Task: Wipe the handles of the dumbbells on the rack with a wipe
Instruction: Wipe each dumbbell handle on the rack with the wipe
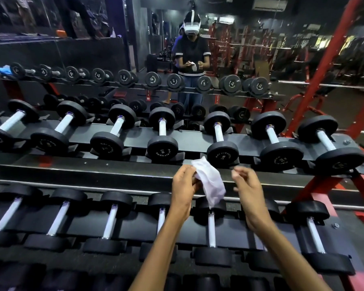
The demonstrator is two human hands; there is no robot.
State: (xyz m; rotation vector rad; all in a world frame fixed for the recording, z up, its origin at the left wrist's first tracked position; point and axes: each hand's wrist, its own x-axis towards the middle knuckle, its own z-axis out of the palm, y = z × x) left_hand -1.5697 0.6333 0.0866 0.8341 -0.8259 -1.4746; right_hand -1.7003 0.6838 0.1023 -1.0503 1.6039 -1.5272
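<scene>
While the left hand [184, 181] pinches the wipe [208, 181], the right hand [248, 183] hovers beside it, fingers loosely curled, empty.

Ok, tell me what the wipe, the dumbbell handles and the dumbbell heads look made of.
Wipe: thin white fabric or paper, limp and creased, held by the left hand.
Dumbbell handles: likely bare metal, pale and shiny.
Dumbbell heads: matte black, probably rubber-coated; printed lettering, no glare.
</scene>
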